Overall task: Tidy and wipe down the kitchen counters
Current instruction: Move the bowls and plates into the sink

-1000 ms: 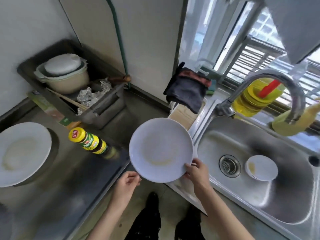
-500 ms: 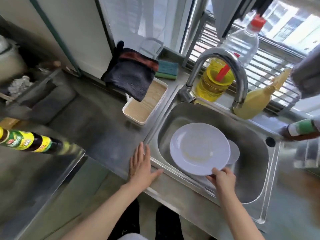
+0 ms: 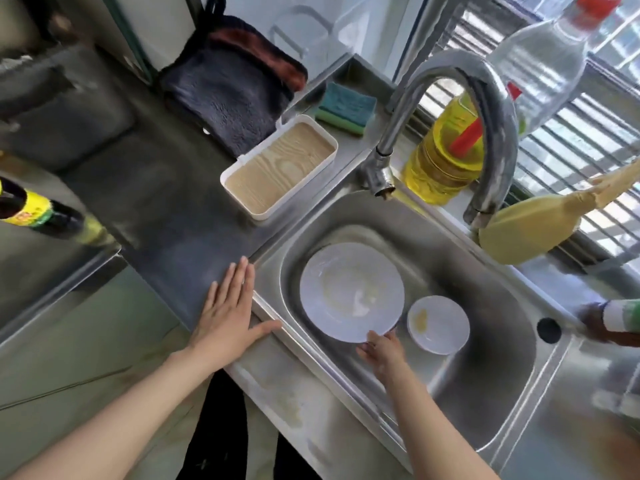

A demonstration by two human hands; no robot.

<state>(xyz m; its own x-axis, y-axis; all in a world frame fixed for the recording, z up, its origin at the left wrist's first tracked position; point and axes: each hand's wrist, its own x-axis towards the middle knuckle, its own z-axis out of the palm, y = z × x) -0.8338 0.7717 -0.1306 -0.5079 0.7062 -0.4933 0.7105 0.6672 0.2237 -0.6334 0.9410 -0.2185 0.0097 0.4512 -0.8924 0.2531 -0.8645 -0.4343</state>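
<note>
A large white plate [image 3: 351, 291] lies in the steel sink [image 3: 491, 382], with a small white bowl [image 3: 438, 323] just to its right. My right hand [image 3: 382, 351] touches the plate's near rim, fingers curled at its edge. Flat on the counter at the sink's left rim rests my left hand [image 3: 230, 310], fingers spread, holding nothing. A dark cloth [image 3: 232, 98] hangs at the back of the counter. A blue-green sponge [image 3: 346, 107] lies behind the sink by the window.
A white box with a wood-grain lid [image 3: 280, 168] stands left of the faucet [image 3: 460, 98]. Oil bottle [image 3: 440, 157], clear bottle [image 3: 540, 60] and yellow squeeze bottle [image 3: 533, 226] line the window ledge. A sauce bottle [image 3: 31, 209] stands far left, another bottle [image 3: 620, 322] far right.
My right hand carried the plate from above the counter into the sink and set it beside the small bowl. My left hand came down flat on the counter edge.
</note>
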